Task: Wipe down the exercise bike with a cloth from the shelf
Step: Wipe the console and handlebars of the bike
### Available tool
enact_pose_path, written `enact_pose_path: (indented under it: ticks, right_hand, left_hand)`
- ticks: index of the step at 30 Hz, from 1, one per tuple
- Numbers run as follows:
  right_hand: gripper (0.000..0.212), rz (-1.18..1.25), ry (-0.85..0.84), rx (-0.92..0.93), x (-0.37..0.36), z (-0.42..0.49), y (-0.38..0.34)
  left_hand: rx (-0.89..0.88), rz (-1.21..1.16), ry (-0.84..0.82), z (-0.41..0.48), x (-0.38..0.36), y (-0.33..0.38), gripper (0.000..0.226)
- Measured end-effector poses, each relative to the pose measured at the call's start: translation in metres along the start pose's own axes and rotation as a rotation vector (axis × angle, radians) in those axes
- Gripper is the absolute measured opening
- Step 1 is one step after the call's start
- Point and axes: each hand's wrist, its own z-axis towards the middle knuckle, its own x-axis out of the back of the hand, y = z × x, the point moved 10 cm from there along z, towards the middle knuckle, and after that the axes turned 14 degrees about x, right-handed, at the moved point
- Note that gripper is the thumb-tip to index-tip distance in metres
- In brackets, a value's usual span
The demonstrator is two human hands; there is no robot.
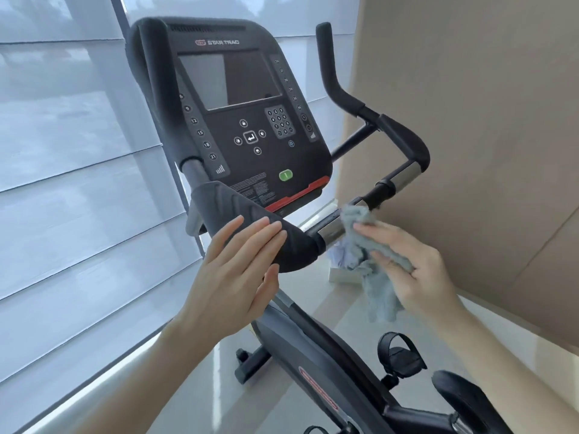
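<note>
Head view, the only one:

- Left hand (238, 277): open, fingers straight and together, laid flat on the near end of the padded grip (250, 211), thumb under it. It isn't wrapped round anything.
- Right hand (413, 270): closed round a bunched grey cloth (357, 255). The top of the wad presses on the chrome bar (330, 228), just past the left fingertips. A loose tail hangs below the right palm.
- Exercise bike (313, 349): directly in front. Console (250, 136) is above both hands, pedal (399, 355) well below the right hand.
- Judgement: handlebar wipe in progress; console and frame look not yet done.

Risks from here:

1. The cloth is wadded, so little of it meets the bar. The far side and underside of the chrome bar probably get missed unless the cloth wraps round.
2. The tail is loose. It could drag or snag on the bar clamp beyond the right fingers, or the cloth could pull out of the fingers on a hard stroke.
3. The left hand sits on the padded grip, in the cloth's way if it travels left. Either that patch is skipped or the bare palm re-marks it.
4. The flat left hand braces poorly. A firm push from the right hand could slide it off the grip.
5. Wiping upward later, pressure on the keypad or the green button (285, 175) could trigger the console. I can't tell whether it is powered.
</note>
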Motion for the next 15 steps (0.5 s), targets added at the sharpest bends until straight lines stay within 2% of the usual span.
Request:
enact_pose_path:
  ticks: [1, 2, 3, 7, 9, 12, 15]
  right_hand:
    - [0.046, 0.047, 0.121, -0.058, 0.017, 0.0, 0.008]
    - [0.046, 0.033, 0.174, -0.062, 0.024, 0.003, 0.012]
    - [0.048, -0.013, 0.153, -0.023, 0.021, 0.008, 0.011]
    - [0.047, -0.362, -0.165, 0.268, -0.047, 0.007, 0.008]
    - [0.052, -0.481, -0.273, 0.371, -0.07, -0.001, 0.013]
    - [0.052, -0.545, -0.301, 0.443, -0.072, -0.004, 0.022]
    - [0.052, -0.542, -0.265, 0.429, -0.052, 0.0, 0.041]
  left_hand:
    - [0.01, 0.026, -0.003, 0.001, -0.003, 0.006, 0.035]
    - [0.02, 0.055, -0.012, 0.002, -0.006, 0.012, 0.035]
    - [0.032, 0.089, -0.02, 0.002, -0.01, 0.018, 0.035]
    - [0.111, 0.224, -0.025, -0.002, -0.024, 0.035, 0.036]
    - [0.15, 0.275, -0.031, -0.004, -0.028, 0.039, 0.036]
    - [0.194, 0.329, -0.036, -0.006, -0.032, 0.043, 0.037]
    - [0.235, 0.357, -0.022, -0.005, -0.033, 0.047, 0.039]
